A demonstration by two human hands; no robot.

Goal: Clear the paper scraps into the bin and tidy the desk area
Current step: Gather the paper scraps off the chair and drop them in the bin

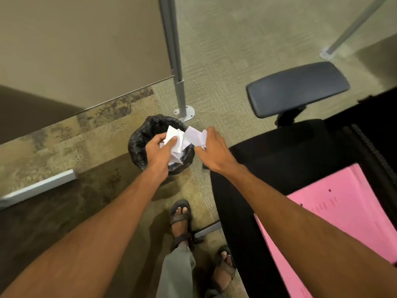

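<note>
I have both arms stretched forward and down over the bin [137, 147], a small round one lined with a black bag, standing on the carpet [225, 61] just near of a grey desk leg [179, 91] and its floor plate. My left hand [160, 150] is directly above the bin's mouth, thumb and fingers closed on a bunch of white paper scraps [175, 140] that stick out to the right of the hand and hang down into the opening. My right hand [211, 148] sits just right of the bin's rim, fingers curled tight around a second clump of crumpled white paper [194, 136], whose free end points left toward the bin and nearly meets the left hand's scraps. I cannot tell whether any paper already lies loose at the bottom of the bag. To the right is a black office chair [279, 160] with its dark armrest [297, 88] on the far side, and a pink folder [343, 214] lies on the seat at the near right. Below my arms I see my feet in dark sandals [181, 220] on the carpet, and a beige desk panel [81, 46] fills the far left.
</note>
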